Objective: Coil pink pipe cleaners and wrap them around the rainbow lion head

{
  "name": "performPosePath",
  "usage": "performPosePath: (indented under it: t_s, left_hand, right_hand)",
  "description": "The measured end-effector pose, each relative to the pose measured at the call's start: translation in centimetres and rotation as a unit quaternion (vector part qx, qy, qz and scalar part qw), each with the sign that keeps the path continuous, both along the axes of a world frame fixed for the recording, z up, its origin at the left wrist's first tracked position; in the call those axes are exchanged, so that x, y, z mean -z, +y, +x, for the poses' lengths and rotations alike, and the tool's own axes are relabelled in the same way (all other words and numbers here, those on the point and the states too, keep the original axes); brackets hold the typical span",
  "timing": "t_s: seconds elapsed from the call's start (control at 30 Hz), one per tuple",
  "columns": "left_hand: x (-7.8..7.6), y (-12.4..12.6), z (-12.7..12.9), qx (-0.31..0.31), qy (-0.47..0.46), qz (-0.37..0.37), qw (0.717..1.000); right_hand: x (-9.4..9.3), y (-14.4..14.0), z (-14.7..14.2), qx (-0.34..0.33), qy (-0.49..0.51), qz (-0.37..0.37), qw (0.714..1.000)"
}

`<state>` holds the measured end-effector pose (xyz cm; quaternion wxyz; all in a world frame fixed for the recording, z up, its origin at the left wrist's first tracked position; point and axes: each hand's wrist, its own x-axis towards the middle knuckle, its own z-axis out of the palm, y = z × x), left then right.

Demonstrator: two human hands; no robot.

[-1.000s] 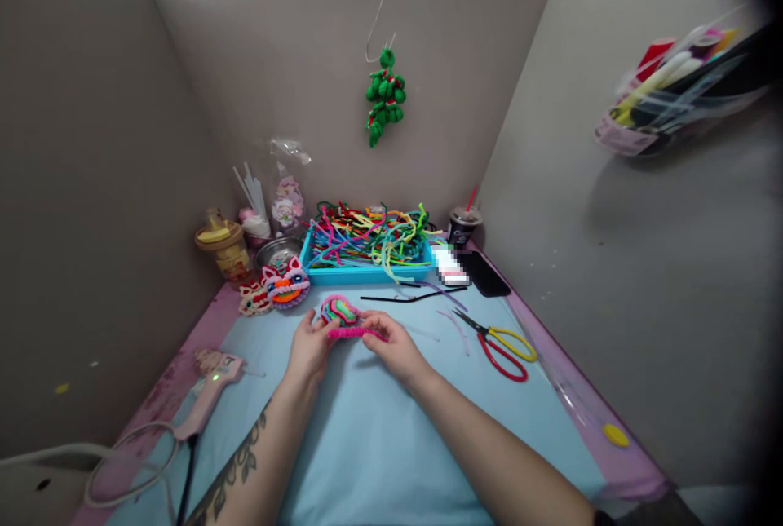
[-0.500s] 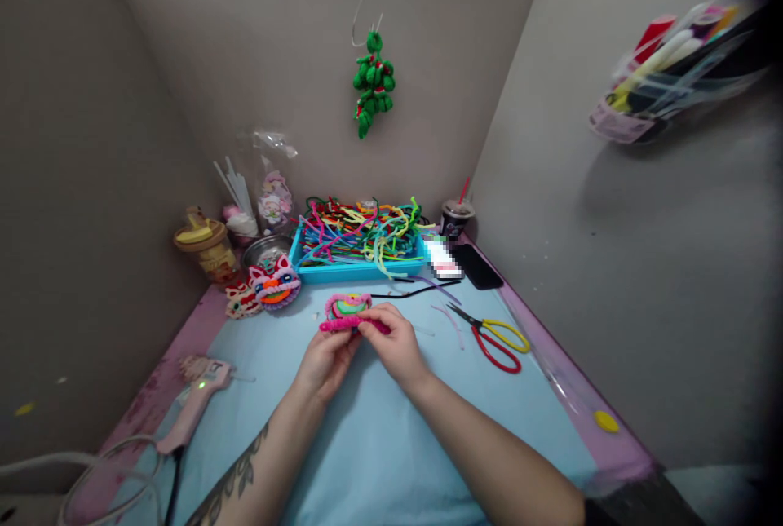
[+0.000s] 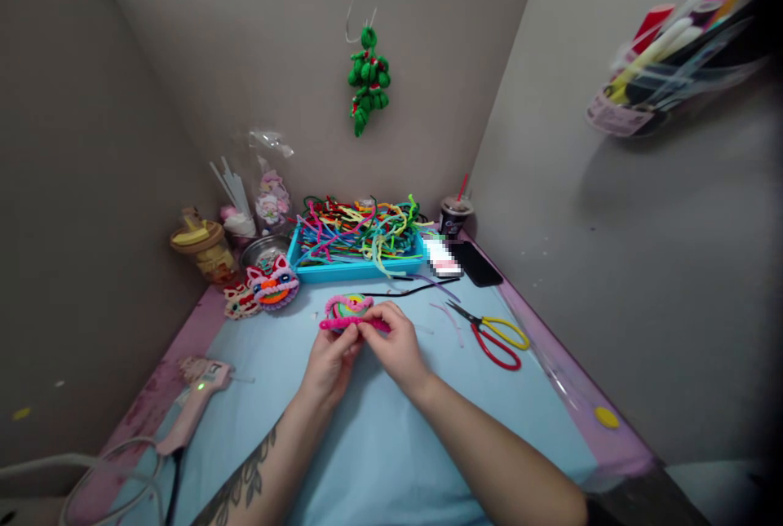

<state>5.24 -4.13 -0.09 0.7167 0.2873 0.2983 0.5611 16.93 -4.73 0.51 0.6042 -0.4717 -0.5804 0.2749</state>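
One pink strip (image 3: 338, 323), held before the blue tray (image 3: 342, 271)

Left hand (image 3: 330, 359) grasps the strip from below; right hand (image 3: 395, 342) pinches its right part. A striped piece (image 3: 353, 305) sits right behind it; whether fingers grip that too, I cannot tell. Scissors (image 3: 479, 323) lie to the right, the glue gun (image 3: 193, 405) to the left.

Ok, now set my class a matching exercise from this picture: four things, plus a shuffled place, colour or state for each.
1. Bright pink strip
2. Scissors
3. Blue tray
4. Green ornament

A. heaped with fuzzy stems
B. hanging against the back panel
C. held by the left hand and right hand
D. red, yellow and black

Pairs: 1-C, 2-D, 3-A, 4-B
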Motion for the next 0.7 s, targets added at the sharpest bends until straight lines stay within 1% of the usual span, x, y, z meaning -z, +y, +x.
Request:
performPosePath:
  t_s: [0.13, 0.3, 0.47, 0.53, 0.6, 0.7]
  left_hand:
    - [-0.3, -0.2, 0.5, -0.042, 0.019, 0.01, 0.999]
    - [-0.3, 0.0, 0.2, -0.093, 0.012, -0.007, 0.996]
    - [-0.3, 0.6, -0.7, -0.125, -0.024, -0.013, 0.992]
    - [-0.4, 0.8, -0.9, -0.135, -0.041, -0.026, 0.99]
    - [-0.4, 1.0, -1.0, -0.144, -0.051, -0.042, 0.987]
    - [-0.4, 1.1, -1.0, -0.141, -0.064, -0.059, 0.986]
  right_hand:
    - [0.0, -0.2, -0.2, -0.008, -0.016, 0.018, 1.0]
    - [0.2, -0.3, -0.2, -0.031, -0.043, 0.038, 0.998]
    - [0.5, -0.2, 0.6, -0.001, -0.043, 0.049, 0.998]
    - [0.5, -0.2, 0.8, -0.003, -0.04, 0.049, 0.998]
    - [0.5, 0.0, 0.9, -0.007, -0.037, 0.042, 0.998]
    - [0.8, 0.2, 0.8, 0.002, -0.031, 0.022, 0.999]
